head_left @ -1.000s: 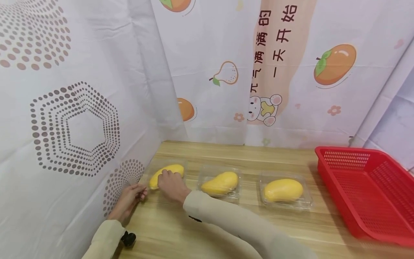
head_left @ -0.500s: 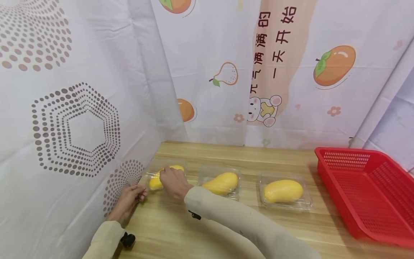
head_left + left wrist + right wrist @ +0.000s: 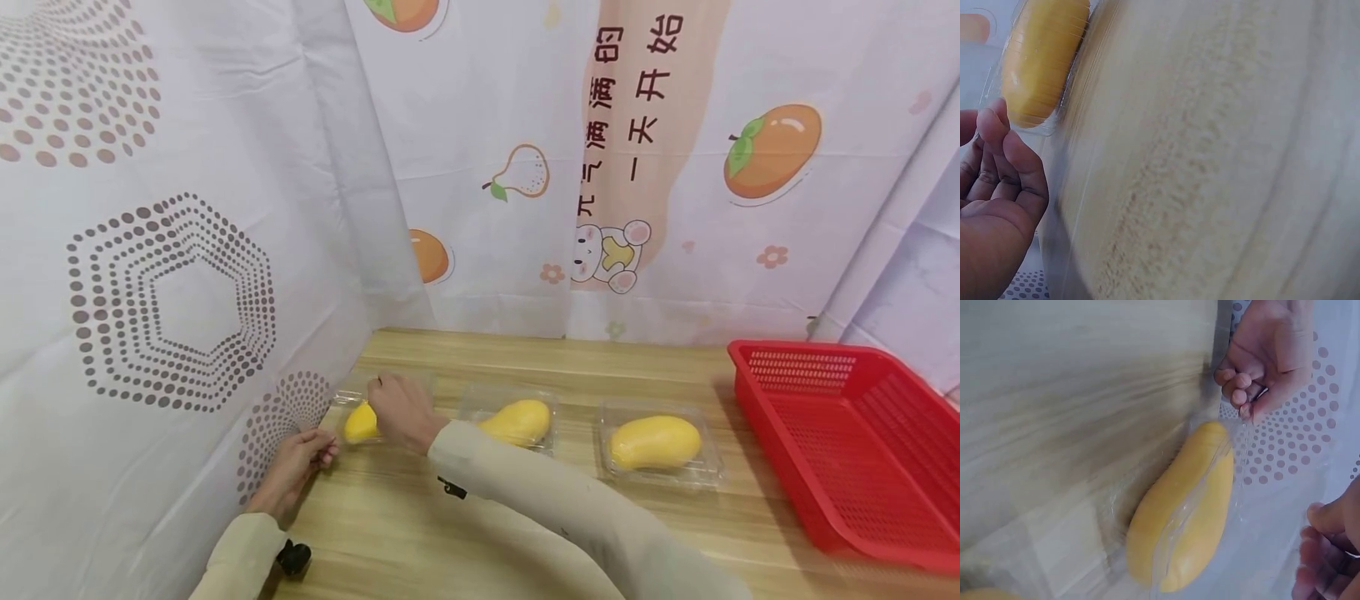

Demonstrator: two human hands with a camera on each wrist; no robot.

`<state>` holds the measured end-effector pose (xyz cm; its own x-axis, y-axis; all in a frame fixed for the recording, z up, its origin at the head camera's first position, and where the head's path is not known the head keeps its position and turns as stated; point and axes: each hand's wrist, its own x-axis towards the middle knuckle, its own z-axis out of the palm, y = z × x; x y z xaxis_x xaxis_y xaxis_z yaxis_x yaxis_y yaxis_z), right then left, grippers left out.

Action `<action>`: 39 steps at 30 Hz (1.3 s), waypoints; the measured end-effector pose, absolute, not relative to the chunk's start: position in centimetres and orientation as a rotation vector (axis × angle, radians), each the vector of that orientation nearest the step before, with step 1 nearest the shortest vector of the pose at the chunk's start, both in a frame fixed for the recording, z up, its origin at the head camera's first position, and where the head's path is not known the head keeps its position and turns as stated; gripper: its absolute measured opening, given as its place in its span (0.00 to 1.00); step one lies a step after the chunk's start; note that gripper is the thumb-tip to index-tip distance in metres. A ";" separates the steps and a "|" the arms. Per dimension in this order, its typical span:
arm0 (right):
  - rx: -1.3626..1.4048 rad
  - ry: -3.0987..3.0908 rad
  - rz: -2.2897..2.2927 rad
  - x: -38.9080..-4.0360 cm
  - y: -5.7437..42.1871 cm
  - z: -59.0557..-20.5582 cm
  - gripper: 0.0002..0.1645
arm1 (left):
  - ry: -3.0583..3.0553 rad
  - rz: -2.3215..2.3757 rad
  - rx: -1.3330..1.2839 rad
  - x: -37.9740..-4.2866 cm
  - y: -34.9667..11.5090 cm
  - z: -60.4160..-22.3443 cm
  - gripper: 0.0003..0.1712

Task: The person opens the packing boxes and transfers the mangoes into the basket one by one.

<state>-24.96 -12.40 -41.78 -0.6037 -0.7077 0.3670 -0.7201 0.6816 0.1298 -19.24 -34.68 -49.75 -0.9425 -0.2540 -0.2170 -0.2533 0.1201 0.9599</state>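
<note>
A yellow mango (image 3: 1191,512) lies in a clear plastic tray at the table's left end, partly behind my right hand in the head view. The shiny edge of a clear plastic sheet (image 3: 1175,534) crosses it lengthwise; I cannot tell whether this is film or a thin lid. My left hand (image 3: 295,461) is at the tray's near left corner, thumb and index fingertips pinching the plastic there. My right hand (image 3: 405,412) is over the mango's right part, fingers curled with the thumb, pinching the sheet's far side.
Two more mangoes, one in the middle tray (image 3: 517,422) and one in the right tray (image 3: 656,443), lie along the wooden table (image 3: 420,533). A red plastic basket (image 3: 783,467) stands at the right. A patterned cloth wall (image 3: 315,275) borders the left side closely.
My right hand has shifted slightly right and up over the mango, which now shows less in the head view. My left hand has stayed at the corner.
</note>
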 end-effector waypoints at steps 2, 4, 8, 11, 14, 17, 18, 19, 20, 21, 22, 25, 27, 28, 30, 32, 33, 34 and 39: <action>1.115 -2.481 0.053 -25.2 -12.2 -41.6 0.05 | -2.355 -2.004 0.536 -19.3 -34.7 -49.7 0.14; 1.118 -2.453 0.062 -25.5 -11.9 -41.6 0.06 | -2.357 -2.002 0.538 -19.3 -34.7 -49.7 0.15; 1.131 -2.441 0.105 -25.9 -11.1 -41.6 0.09 | -2.358 -2.016 0.548 -19.3 -34.7 -49.6 0.16; 1.123 -2.462 0.140 -26.1 -10.5 -41.4 0.09 | -2.360 -2.030 0.557 -19.3 -34.8 -49.5 0.17; 1.102 -2.457 0.147 -26.5 -9.9 -41.2 0.10 | -2.354 -2.036 0.562 -19.3 -34.9 -49.6 0.17; 1.079 -2.433 0.177 -27.1 -9.4 -41.1 0.11 | -2.362 -2.029 0.555 -19.3 -35.0 -49.6 0.18; 1.080 -2.417 0.191 -27.3 -9.2 -41.1 0.11 | -2.357 -2.028 0.562 -19.3 -35.0 -49.6 0.18; 1.078 -2.399 0.205 -27.5 -9.0 -41.1 0.10 | -2.361 -2.027 0.558 -19.2 -35.0 -49.6 0.18; 1.075 -2.386 0.226 -27.7 -8.8 -41.1 0.10 | -2.361 -2.027 0.558 -19.2 -35.0 -49.6 0.18; 1.076 -2.371 0.248 -27.9 -8.6 -41.0 0.09 | -2.361 -2.027 0.556 -19.2 -35.0 -49.6 0.18; 1.081 -2.358 0.265 -28.0 -8.4 -41.0 0.09 | -2.357 -2.028 0.557 -19.2 -35.0 -49.6 0.18; 1.099 -2.317 0.292 -28.6 -7.8 -40.9 0.07 | -2.358 -2.031 0.542 -19.2 -35.0 -49.6 0.18; 1.115 -2.303 0.298 -28.9 -7.4 -41.0 0.07 | -2.357 -2.030 0.543 -19.1 -35.0 -49.6 0.18; 1.122 -2.299 0.303 -29.0 -7.3 -41.0 0.07 | -2.356 -2.029 0.543 -19.1 -35.0 -49.6 0.18; 1.132 -2.286 0.307 -29.2 -7.0 -40.9 0.07 | -2.355 -2.030 0.543 -19.1 -35.0 -49.6 0.18; 1.131 -2.273 0.323 -29.4 -6.8 -41.0 0.06 | -2.354 -2.032 0.542 -19.1 -35.0 -49.6 0.18; 1.127 -2.266 0.338 -29.5 -6.7 -41.0 0.06 | -2.351 -2.033 0.541 -19.1 -35.0 -49.7 0.18; 1.121 -2.260 0.358 -29.6 -6.6 -41.0 0.06 | -2.349 -2.034 0.541 -19.1 -35.0 -49.7 0.17; 1.078 -2.241 0.436 -30.2 -6.4 -41.0 0.06 | -2.337 -2.045 0.545 -19.2 -35.1 -49.7 0.16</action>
<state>-30.23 -6.37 -40.99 -0.4848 -0.5881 0.6473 -0.7879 0.6150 -0.0314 -19.18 -35.07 -49.72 -0.9401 -0.2493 -0.2325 -0.2635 0.0987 0.9596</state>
